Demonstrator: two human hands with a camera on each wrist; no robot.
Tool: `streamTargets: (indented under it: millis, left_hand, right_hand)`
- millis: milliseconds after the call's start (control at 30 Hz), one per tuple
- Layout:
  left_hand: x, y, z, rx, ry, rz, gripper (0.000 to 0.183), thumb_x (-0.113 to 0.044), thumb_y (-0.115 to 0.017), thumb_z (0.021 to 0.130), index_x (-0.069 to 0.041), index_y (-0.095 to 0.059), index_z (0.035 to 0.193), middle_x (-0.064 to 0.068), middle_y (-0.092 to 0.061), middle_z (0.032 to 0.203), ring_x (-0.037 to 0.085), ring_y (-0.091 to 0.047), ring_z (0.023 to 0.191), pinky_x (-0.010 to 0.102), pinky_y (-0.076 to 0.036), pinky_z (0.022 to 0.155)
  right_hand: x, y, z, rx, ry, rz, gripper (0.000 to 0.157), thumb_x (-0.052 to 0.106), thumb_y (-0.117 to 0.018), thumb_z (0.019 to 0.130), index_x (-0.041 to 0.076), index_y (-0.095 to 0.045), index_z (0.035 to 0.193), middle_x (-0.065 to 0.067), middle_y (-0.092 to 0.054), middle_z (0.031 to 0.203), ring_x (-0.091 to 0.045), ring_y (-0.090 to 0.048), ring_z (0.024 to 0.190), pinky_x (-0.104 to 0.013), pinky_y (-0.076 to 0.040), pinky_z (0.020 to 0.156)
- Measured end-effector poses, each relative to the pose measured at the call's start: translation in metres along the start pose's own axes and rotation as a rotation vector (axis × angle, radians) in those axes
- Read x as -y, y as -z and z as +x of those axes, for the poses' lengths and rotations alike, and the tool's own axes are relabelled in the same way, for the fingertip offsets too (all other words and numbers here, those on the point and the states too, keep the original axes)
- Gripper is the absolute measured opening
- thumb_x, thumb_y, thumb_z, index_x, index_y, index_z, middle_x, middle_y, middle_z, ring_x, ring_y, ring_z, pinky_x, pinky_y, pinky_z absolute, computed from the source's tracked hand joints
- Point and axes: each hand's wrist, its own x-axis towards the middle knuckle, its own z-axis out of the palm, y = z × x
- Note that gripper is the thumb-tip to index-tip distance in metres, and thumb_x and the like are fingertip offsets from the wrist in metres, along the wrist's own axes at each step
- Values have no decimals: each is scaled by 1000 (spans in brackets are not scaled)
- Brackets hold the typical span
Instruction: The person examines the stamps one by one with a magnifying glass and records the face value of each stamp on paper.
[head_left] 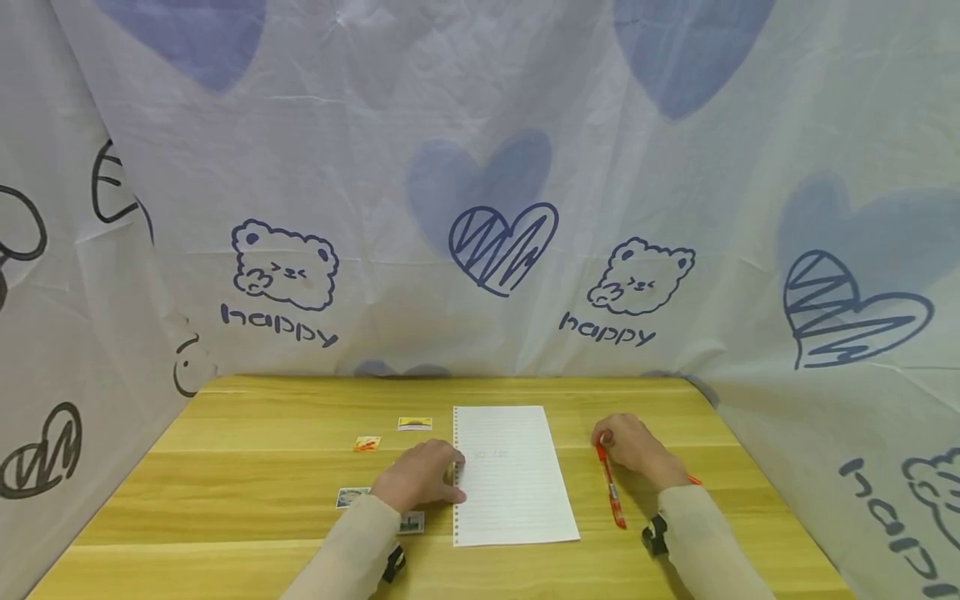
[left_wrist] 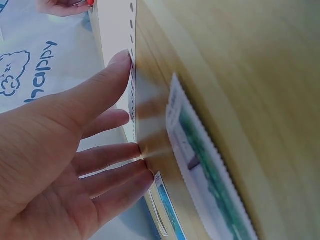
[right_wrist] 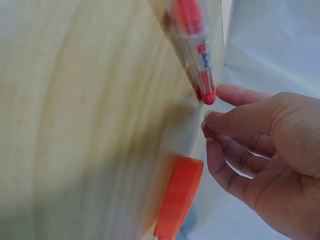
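Minding the red pen (head_left: 614, 496), head view: it lay on the table (head_left: 225, 500) to the right of the lined sheet (head_left: 517, 492), its far end at the fingertips of my right hand (head_left: 637, 446)
Lined sheet, head view: my left hand (head_left: 420, 475) was at its punched left edge, among a few stamps (head_left: 415, 423)
Punched edge, left wrist view: my left fingers were spread and relaxed, gripping nothing, a green stamp (left_wrist: 205, 170) near them; I judged light fingertip pressure would steady the sheet without nudging that stamp
Pen end, right wrist view: my right fingers were bent right beside it, but I could not tell whether they pinched it
Orange piece (right_wrist: 180, 197), right wrist view: it was near my lower fingers; for a clean grip, I reckoned, thumb and forefinger should meet squarely on the barrel, lightly enough not to roll it
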Motion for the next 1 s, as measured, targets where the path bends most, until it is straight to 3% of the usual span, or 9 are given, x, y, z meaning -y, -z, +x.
streamTargets:
  millis: [233,467,667,1000]
  left_hand:
    - [3,-2,1,-8,-17,-6,54,-33,-88,80,-5,-72,123,13,-72,129,32,-67,118,48,-55,104]
    - [9,3,-4,-78,-66,-41,59,-30,-87,81,-2,-68,129,17,-69,133,37,-65,123,53,-53,106]
    - [21,11,-12,-118,-55,-85,57,-25,-86,82,-1,-67,129,18,-69,133,39,-63,125,55,-50,109]
    - [40,18,-17,-119,-10,-54,57,-26,-86,83,-1,-66,130,16,-68,134,36,-63,126,51,-50,111]
  right_hand:
    - [-2,8,-4,6,-4,24,26,-12,-66,80,7,-79,93,-9,-75,87,-22,-66,82,-42,-58,78]
    - [-5,17,-7,38,-92,52,26,-6,-65,83,6,-78,102,-11,-73,93,-23,-65,87,-46,-57,82]
    - [-7,24,-11,24,-93,41,26,-6,-62,84,3,-77,103,-10,-73,91,-24,-65,85,-47,-57,82]
    - [-15,32,-23,-11,-54,27,24,-4,-66,81,3,-77,101,-11,-74,91,-26,-67,86,-46,-57,80]
